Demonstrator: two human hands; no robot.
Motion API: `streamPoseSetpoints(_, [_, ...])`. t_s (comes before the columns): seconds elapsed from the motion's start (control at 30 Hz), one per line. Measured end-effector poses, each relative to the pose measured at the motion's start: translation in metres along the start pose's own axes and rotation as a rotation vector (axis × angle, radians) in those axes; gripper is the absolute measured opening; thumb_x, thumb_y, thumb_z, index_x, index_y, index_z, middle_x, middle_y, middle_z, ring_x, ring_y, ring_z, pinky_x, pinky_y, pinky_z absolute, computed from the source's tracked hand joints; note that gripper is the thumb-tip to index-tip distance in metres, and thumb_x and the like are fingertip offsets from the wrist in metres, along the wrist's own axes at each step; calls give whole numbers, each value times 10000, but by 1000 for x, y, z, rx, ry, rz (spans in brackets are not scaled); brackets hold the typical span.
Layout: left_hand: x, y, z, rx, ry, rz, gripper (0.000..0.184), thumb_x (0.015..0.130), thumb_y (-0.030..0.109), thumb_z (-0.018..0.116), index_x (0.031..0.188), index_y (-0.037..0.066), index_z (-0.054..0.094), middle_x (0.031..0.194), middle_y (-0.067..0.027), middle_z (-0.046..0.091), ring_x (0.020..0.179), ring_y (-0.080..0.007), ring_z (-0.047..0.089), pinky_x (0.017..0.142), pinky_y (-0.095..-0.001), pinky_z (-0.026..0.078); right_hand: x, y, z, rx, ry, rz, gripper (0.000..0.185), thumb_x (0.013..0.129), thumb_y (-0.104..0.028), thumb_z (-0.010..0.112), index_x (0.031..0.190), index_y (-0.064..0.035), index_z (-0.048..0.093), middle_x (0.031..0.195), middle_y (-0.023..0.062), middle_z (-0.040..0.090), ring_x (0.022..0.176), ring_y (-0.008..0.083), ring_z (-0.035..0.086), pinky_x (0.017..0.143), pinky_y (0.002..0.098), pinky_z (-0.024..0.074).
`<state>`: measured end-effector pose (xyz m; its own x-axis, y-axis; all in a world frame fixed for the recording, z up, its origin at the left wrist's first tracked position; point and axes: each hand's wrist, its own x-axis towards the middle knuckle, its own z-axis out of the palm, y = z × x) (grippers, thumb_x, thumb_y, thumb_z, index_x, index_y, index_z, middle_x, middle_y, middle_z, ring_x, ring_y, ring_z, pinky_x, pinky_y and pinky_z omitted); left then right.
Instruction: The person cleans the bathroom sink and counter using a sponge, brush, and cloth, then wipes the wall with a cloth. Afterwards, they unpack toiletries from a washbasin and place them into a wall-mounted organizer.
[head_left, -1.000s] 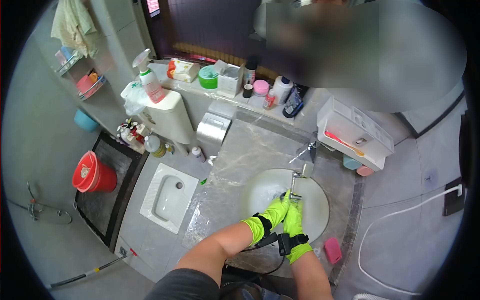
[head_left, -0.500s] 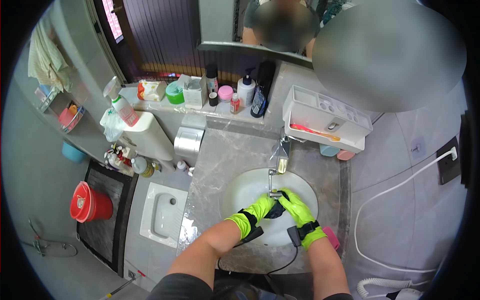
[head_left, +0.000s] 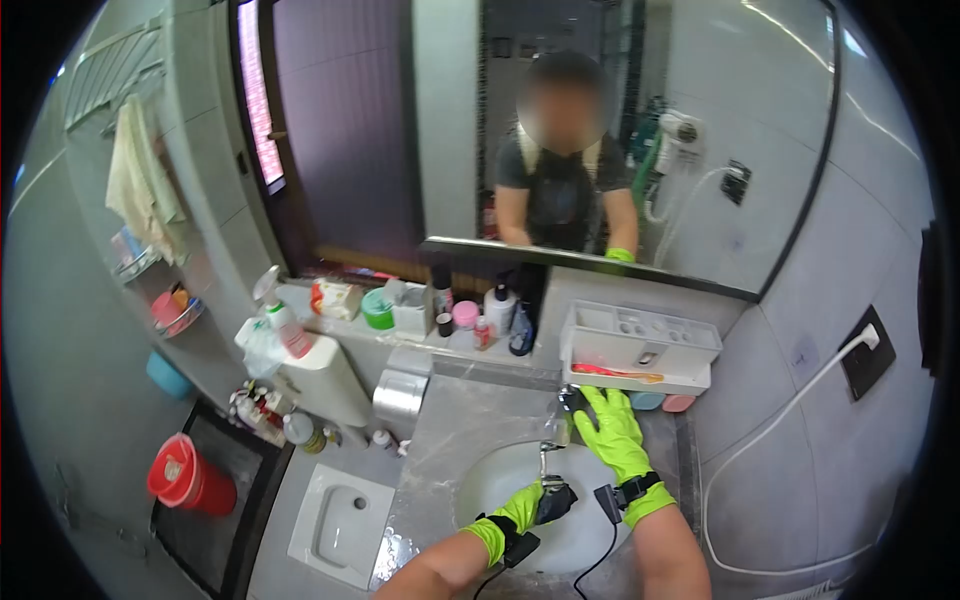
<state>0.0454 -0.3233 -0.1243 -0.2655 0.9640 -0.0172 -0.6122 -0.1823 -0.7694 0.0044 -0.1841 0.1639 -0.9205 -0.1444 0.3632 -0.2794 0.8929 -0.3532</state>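
My left hand [head_left: 520,505], in a bright green rubber glove, is closed on a dark, wet-looking cloth [head_left: 560,502] over the white sink basin [head_left: 590,535]. Just above the cloth hangs the jointed metal spout extension [head_left: 547,462] of the faucet [head_left: 566,428]. My right hand [head_left: 612,432], gloved the same way, reaches to the top of the faucet. Its fingers are stretched and apart beside the dark faucet handle [head_left: 571,399]; whether they touch it is hard to tell. Both wrists wear black straps with cables.
A white toothbrush rack [head_left: 640,345] is mounted behind the faucet, below a large mirror [head_left: 740,150]. Bottles and jars line the ledge [head_left: 390,335]. A squat toilet [head_left: 340,525] and a red bucket [head_left: 190,475] are at left. A white cable [head_left: 740,450] hangs at right.
My right hand has left the cloth and moved up to the faucet handle. My left hand keeps the cloth below the spout. The camera has tilted up, showing more mirror.
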Motion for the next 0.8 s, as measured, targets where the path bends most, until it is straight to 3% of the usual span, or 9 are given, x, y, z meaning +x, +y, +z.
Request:
streamPoseSetpoints(0.1, [-12,-33,16,991,268,502,299,1020,259,480,964,2,624,860,-115,678,714,-270,667,703,-376,573,-3,0,4,-35,39,-47,612,862,-225,644,1446,-152,475,1416,216,473,1275,433,448,1076,492,381])
streamPoseSetpoints(0.13, [-16,-28,16,855,69,263,286,1000,276,543,991,11,649,883,-137,703,717,-269,689,687,-398,584,-3,0,5,-55,29,-29,611,859,-189,634,1447,-149,474,1416,217,478,1272,427,453,1085,487,370])
streamPoseSetpoints(0.23, [-26,-56,16,1193,520,743,284,960,295,618,987,17,666,850,-121,702,688,-255,685,650,-401,585,-6,10,15,-21,74,-38,592,837,-136,623,1416,-173,505,1336,199,528,1194,418,494,1032,491,413])
streamPoseSetpoints(0.27, [-43,-98,43,1090,535,732,239,935,296,656,921,58,672,781,-82,674,644,-228,647,624,-383,553,-6,13,22,-11,75,6,576,832,-124,627,1396,-166,523,1311,192,543,1211,407,491,1046,481,405])
streamPoseSetpoints(0.4, [-70,-89,43,1241,506,670,247,947,303,642,931,61,687,809,-72,681,689,-225,655,653,-377,551,-4,1,16,103,145,18,543,813,-78,655,1345,-124,557,1333,185,526,1262,394,474,1077,449,383])
streamPoseSetpoints(0.53, [-68,-86,46,1479,436,1000,280,1001,300,577,1065,36,643,932,-66,680,793,-194,649,757,-282,541,-11,-2,18,233,133,76,579,834,-81,656,1397,-100,525,1446,189,460,1287,393,460,1063,443,392])
streamPoseSetpoints(0.63, [-53,-83,42,1029,268,737,295,1019,317,554,1032,34,638,894,-50,666,775,-178,629,748,-274,526,-13,5,24,168,147,34,604,838,-87,657,1421,-83,499,1462,193,450,1307,392,448,1069,443,388])
streamPoseSetpoints(0.73, [-15,-73,41,783,246,666,200,999,254,537,893,93,590,752,-24,561,614,-141,534,565,-277,444,-14,-5,20,188,132,70,623,837,-94,658,1433,-72,480,1469,197,446,1328,390,433,1092,446,367])
streamPoseSetpoints(0.8, [19,-47,18,582,-169,243,179,955,203,559,789,140,542,634,23,417,515,-121,397,461,-277,344,-14,5,23,108,120,30,638,836,-94,656,1445,-76,466,1475,199,440,1340,391,422,1110,449,348])
